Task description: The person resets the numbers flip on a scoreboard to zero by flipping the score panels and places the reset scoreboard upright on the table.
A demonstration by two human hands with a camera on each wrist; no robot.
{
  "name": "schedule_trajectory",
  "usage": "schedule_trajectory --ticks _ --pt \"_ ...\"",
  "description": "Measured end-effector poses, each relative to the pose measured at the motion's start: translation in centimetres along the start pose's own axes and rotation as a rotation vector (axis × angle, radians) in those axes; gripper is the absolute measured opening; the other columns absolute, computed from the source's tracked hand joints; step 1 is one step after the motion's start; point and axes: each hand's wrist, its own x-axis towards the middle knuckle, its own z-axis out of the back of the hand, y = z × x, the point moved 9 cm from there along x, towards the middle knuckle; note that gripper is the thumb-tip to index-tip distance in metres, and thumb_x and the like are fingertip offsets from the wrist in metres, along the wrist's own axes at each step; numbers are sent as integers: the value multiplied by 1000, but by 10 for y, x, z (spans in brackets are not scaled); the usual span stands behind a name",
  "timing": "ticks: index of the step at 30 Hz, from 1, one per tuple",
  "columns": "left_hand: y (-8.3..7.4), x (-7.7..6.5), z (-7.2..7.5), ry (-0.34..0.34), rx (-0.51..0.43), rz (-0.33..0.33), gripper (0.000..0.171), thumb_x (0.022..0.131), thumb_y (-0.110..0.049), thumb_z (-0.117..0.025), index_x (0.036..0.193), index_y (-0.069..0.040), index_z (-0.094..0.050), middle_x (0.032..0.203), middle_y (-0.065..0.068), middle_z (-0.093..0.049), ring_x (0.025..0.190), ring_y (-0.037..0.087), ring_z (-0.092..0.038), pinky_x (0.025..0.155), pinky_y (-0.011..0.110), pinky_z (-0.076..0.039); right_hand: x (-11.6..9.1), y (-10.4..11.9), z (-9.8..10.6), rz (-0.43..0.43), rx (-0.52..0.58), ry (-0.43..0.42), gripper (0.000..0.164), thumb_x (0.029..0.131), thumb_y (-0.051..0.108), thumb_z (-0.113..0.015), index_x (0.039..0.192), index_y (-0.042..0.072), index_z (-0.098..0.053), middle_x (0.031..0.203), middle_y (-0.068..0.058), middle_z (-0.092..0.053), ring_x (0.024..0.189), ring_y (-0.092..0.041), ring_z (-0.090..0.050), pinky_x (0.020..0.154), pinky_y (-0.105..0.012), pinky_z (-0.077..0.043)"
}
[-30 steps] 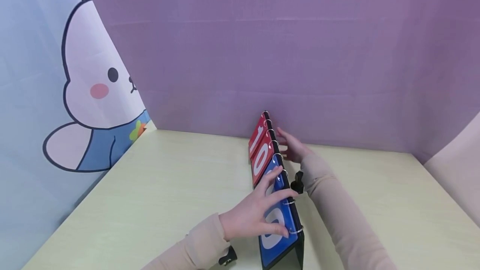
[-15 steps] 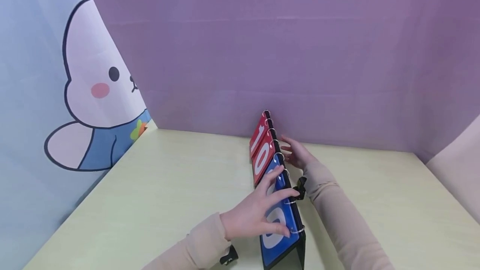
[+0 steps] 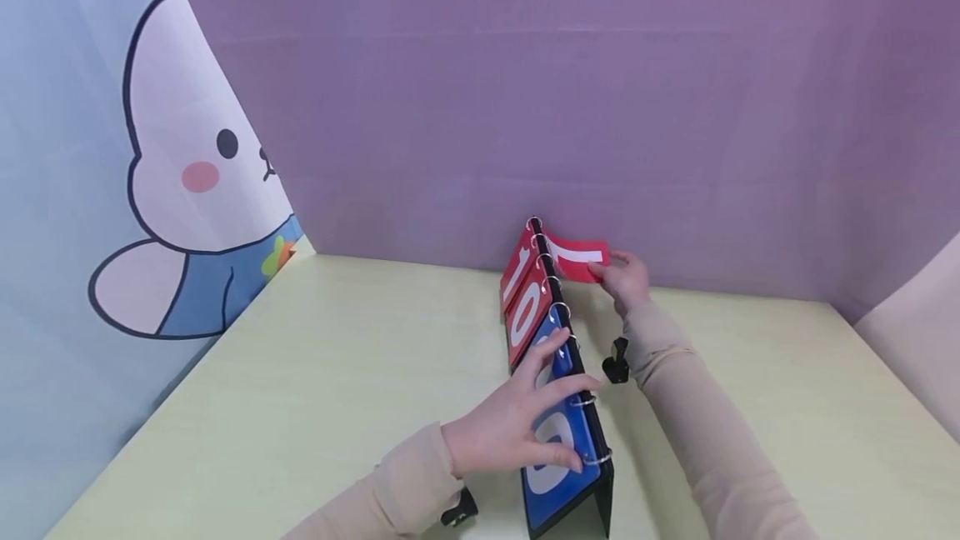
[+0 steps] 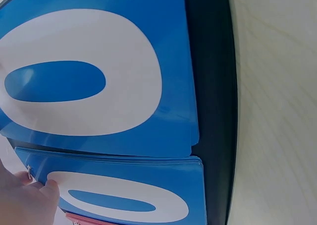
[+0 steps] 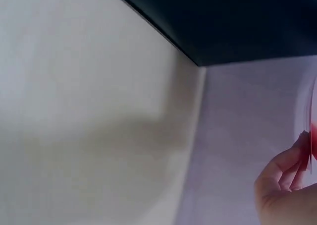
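Observation:
A tent-shaped flip scoreboard (image 3: 604,490) stands on the table, its cards hung on silver rings along the black top edge. The left face shows red cards with 1 (image 3: 516,269) and 0 (image 3: 527,317), then blue cards with 0 (image 4: 133,46). My left hand (image 3: 498,432) rests on the blue half with fingers spread; fingertips touch the ring edge and the thumb lies on the nearer blue card. Beyond the board's far end, my right hand (image 3: 628,280) pinches the free edge of a red card (image 3: 581,261) with a white 1, held out to the right.
The pale wooden table (image 3: 360,357) meets a purple cloth backdrop (image 3: 600,107) just behind the scoreboard. At left hangs a blue cloth (image 3: 45,190) with a cartoon rabbit. Black wrist-camera mounts (image 3: 617,361) sit under both wrists.
My right hand, earlier behind the board with loose fingers, has moved right and now pinches a red card swung out from the far side. The left hand stays in place.

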Motion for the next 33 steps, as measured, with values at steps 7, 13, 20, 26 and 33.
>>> schedule_trajectory --ticks 7,13,20,26,33 --pt "-1 1 0 -4 12 -17 73 79 -37 -75 141 -34 -37 158 1 6 147 24 -3 104 50 -41 0 37 22 76 201 -5 45 93 12 -58 132 -7 -47 100 -4 -53 66 3 -56 67 -12 -52" --pt "3 2 -1 3 -4 3 73 78 -36 -76 140 -36 -38 158 -3 7 147 21 -2 106 49 -39 -9 77 16 230 377 61 48 94 15 -56 137 -1 -42 100 0 -53 74 0 -62 74 -18 -55" --pt "3 1 -2 2 -6 -14 74 77 -34 -77 141 -33 -38 158 -2 8 147 21 -3 107 49 -38 -24 110 -18 396 124 214 55 93 13 -58 139 0 -33 120 -13 -51 104 -19 -56 98 -37 -48" --pt "-1 2 -1 -23 5 -63 75 76 -29 -79 140 -27 -40 158 3 5 147 23 -3 109 49 -35 -34 110 -54 505 -265 341 51 90 15 -61 133 -4 -40 128 -25 -52 120 -37 -52 101 -45 -44" --pt "-3 0 -1 -18 -1 -71 71 78 -32 -76 139 -23 -41 158 6 4 147 24 -2 110 50 -33 -47 110 -80 621 -497 371 47 92 15 -59 134 -3 -48 128 -23 -56 117 -36 -56 97 -45 -47"
